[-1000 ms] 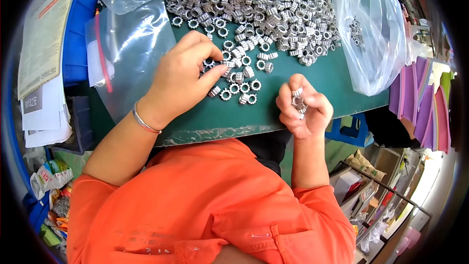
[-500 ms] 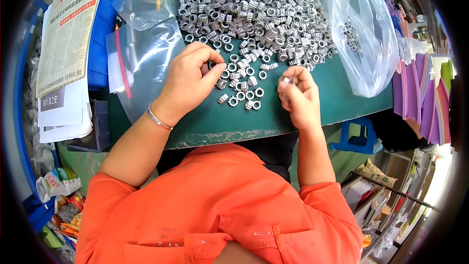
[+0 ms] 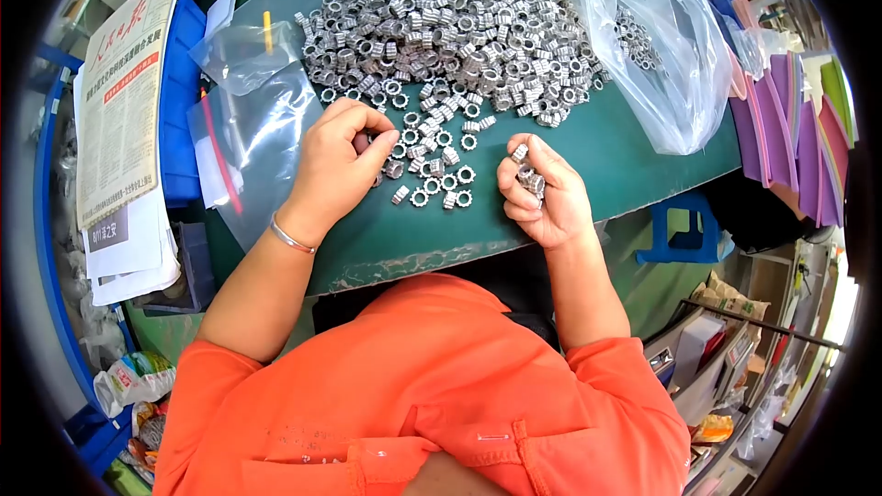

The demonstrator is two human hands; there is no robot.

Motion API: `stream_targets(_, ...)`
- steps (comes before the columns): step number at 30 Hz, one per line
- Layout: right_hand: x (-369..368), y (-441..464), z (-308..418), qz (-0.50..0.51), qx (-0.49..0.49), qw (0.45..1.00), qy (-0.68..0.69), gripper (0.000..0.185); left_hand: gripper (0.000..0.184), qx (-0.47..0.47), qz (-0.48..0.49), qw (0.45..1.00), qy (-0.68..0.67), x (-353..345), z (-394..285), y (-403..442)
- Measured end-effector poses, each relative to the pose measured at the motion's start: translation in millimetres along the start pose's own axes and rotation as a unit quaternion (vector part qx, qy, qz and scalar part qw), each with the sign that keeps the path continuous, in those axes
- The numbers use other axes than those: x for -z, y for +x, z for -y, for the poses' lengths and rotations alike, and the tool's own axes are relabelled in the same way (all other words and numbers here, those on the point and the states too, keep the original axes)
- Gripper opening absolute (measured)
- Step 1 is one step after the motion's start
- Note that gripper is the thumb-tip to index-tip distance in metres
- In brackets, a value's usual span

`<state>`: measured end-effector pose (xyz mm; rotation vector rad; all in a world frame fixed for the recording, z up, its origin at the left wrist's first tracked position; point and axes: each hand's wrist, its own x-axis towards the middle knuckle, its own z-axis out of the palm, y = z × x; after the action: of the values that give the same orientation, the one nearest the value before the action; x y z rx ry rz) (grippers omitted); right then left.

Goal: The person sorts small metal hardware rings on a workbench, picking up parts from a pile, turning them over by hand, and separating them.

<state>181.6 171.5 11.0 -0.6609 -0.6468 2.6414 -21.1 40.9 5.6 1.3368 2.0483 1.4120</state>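
Small grey metal toothed rings (image 3: pixel 450 32) lie in a big heap on the green table, with several loose ones (image 3: pixel 432 186) scattered in front of it. At the left edge of these loose rings is my left hand (image 3: pixel 342 154), thumb and forefinger brought together; whatever is between them is mostly hidden. My right hand (image 3: pixel 551 195) is closed round a few of the toothed rings (image 3: pixel 530 179), one of them pinched at the fingertips. It hovers above the table's front part, to the right of the loose rings.
Clear plastic bags (image 3: pixel 253 115) lie left of the heap, and a large clear bag (image 3: pixel 666 83) holding more rings stands at the right. A newspaper (image 3: pixel 124 110) rests by a blue bin (image 3: pixel 184 83). Beside the table is a blue stool (image 3: pixel 680 231).
My right hand has turned, so the rings in its fingers now show more clearly. My left hand stays by the loose rings. The whole view has shifted slightly.
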Motion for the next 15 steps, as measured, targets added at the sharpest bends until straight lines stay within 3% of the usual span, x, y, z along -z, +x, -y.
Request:
stream_targets(12, 7, 3, 3, 0.040, 0.013, 0.999, 0.031, 0.028, 0.005, 0.006, 0.002, 1.000, -0.006, 1, 0, 2)
stream_targets(13, -6, 1, 6, -0.033, 0.037, 0.999, 0.011, 0.030, 0.005, 0.005, 0.001, 1.000, -0.007, 1, -1, 2)
stream_targets(14, 0, 4, 7, -0.039, 0.064, 0.996, -0.038, 0.025, 0.005, 0.005, 0.000, 1.000, -0.009, 1, -1, 2)
stream_targets(15, -1, 7, 8, -0.082, 0.094, 0.975, -0.181, 0.019, 0.005, 0.004, 0.004, 1.000, -0.003, 1, 0, 2)
